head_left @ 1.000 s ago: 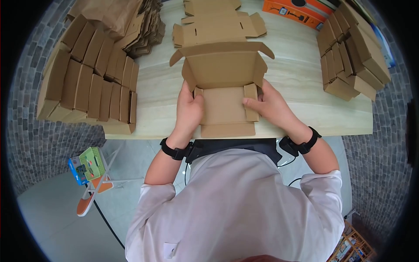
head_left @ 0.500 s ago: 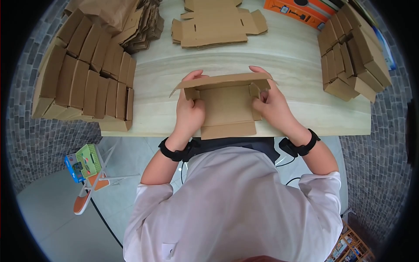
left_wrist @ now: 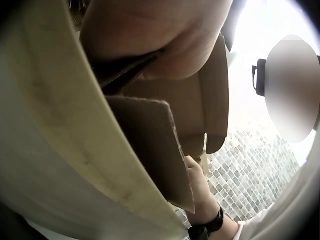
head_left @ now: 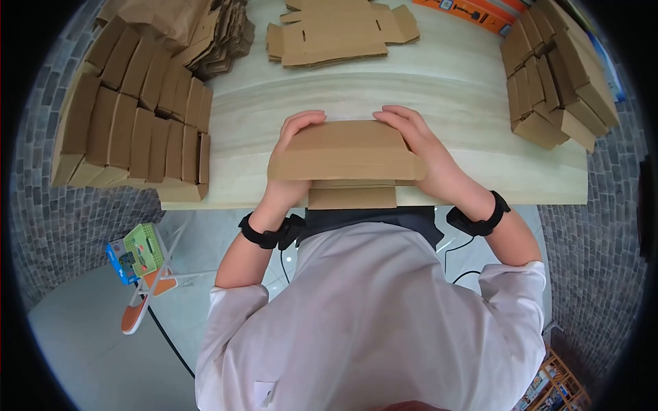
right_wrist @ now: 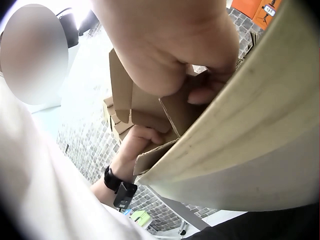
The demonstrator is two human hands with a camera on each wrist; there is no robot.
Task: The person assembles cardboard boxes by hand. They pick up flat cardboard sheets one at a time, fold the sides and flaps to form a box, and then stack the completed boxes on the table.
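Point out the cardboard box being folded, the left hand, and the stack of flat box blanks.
cardboard box (head_left: 346, 147), head view, middle of lid.
left hand (head_left: 296, 127), head view, fingers.
flat box blanks (head_left: 336, 34), head view, top sheet.

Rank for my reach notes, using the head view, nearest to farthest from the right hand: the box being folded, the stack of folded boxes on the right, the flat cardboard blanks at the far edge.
1. Box being folded, under the right hand.
2. Stack of folded boxes, far right.
3. Flat cardboard blanks, far edge, centre.

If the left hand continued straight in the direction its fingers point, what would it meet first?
Probably the flat cardboard blanks at the far edge of the table. The left hand points away from the person over bare wood; depth is uncertain.
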